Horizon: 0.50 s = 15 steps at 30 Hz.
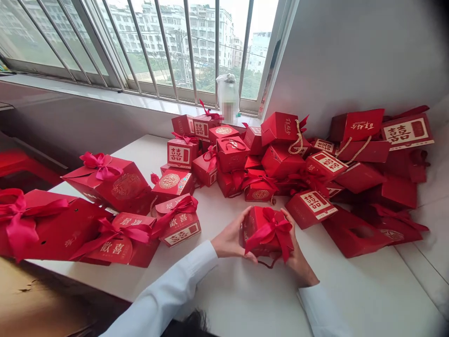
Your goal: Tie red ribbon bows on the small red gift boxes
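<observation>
A small red gift box with a red ribbon bow [267, 230] rests on the white table [245, 299] right in front of me. My left hand [231, 239] grips its left side, fingers curled round the box. My right hand [298, 255] closes on its right side, the thumb near the bow. Both arms wear white sleeves. Behind the box lies a big heap of red gift boxes [280, 159], some with gold characters, cord handles or ribbons.
Larger red boxes with pink bows [105, 180] sit at the left of the table. A jar [228, 98] stands on the window sill by the barred window. A white wall [351, 56] rises at the right. A brown surface [35, 299] lies at the lower left.
</observation>
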Each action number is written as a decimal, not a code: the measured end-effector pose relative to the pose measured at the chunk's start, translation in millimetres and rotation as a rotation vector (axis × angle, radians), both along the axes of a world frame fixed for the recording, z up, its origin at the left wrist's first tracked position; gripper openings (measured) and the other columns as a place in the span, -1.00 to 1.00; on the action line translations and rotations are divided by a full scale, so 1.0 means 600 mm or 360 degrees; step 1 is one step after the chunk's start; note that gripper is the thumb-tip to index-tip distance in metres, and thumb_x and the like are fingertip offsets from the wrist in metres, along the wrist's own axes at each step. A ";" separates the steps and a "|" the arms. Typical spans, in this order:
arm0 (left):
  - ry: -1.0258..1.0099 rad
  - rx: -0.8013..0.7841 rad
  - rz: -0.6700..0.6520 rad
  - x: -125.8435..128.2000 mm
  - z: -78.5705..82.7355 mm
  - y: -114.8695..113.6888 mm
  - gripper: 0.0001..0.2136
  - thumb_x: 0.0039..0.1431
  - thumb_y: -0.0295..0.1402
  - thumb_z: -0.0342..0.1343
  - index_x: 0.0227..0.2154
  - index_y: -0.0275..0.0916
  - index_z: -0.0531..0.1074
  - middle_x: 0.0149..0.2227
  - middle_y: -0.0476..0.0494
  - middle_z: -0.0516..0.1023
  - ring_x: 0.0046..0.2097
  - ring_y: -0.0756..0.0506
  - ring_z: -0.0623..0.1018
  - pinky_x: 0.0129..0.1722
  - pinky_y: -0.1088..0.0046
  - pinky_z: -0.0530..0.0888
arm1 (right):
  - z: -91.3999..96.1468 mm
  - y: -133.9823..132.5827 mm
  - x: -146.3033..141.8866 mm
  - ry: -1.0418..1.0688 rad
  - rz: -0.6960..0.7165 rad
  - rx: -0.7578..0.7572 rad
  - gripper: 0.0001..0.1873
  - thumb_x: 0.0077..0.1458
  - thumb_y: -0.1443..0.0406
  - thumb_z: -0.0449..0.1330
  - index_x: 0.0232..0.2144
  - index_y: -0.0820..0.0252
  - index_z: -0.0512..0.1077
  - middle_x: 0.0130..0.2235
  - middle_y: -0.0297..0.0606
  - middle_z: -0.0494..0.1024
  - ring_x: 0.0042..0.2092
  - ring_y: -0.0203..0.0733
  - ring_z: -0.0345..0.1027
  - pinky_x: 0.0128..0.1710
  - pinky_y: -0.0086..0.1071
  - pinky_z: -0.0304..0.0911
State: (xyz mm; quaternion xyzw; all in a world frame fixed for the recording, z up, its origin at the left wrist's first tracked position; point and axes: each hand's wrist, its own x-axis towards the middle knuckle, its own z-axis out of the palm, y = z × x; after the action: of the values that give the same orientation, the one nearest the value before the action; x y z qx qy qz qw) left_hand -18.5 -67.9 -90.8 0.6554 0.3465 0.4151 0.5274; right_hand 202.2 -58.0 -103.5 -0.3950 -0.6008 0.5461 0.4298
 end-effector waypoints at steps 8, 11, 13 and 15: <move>-0.0098 0.0029 0.0356 0.043 -0.029 0.054 -0.04 -0.40 -0.35 0.42 0.13 -0.14 0.02 0.11 -0.29 0.26 0.10 -0.30 0.35 0.11 0.08 0.28 | -0.015 0.021 0.001 0.0129 -0.0362 0.0061 -0.03 -0.19 0.27 0.36 0.23 -0.02 -0.02 0.19 -0.12 0.22 0.16 -0.01 0.18 0.05 -0.17 0.25; 0.0051 0.0022 0.0622 0.047 -0.035 0.039 -0.05 -0.42 -0.38 0.41 0.07 -0.11 -0.05 0.07 -0.26 0.19 0.09 -0.29 0.33 0.10 0.05 0.27 | -0.029 0.003 0.000 0.0156 -0.0594 -0.0213 -0.53 0.01 0.12 0.24 -0.03 0.10 0.32 -0.01 -0.13 0.42 -0.01 -0.08 0.34 0.01 -0.21 0.27; 0.0136 0.0000 0.0668 0.044 -0.033 0.017 -0.07 -0.45 -0.40 0.40 0.01 -0.09 -0.05 0.07 -0.23 0.13 0.11 -0.30 0.28 0.11 0.05 0.25 | -0.035 -0.015 0.000 0.0152 -0.0557 -0.0320 -0.64 0.08 0.06 0.17 -0.15 0.14 0.40 -0.11 -0.16 0.48 -0.07 -0.09 0.37 0.00 -0.22 0.27; 0.0147 -0.0094 0.0585 0.034 -0.025 -0.007 -0.16 -0.40 -0.43 0.35 -0.03 -0.06 -0.01 0.07 -0.18 0.13 0.16 -0.29 0.22 0.15 0.08 0.21 | -0.035 -0.033 -0.001 0.0128 -0.0440 -0.0298 -0.63 0.06 0.05 0.20 -0.16 0.14 0.42 -0.16 -0.18 0.50 -0.11 -0.09 0.38 -0.04 -0.24 0.28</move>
State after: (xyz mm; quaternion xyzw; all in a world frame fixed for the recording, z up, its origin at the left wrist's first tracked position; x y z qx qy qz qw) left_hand 1.7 -72.4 -105.6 0.5837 0.4962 0.4636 0.4452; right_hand 201.8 -77.5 -124.7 -0.4901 -0.4695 0.5507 0.4859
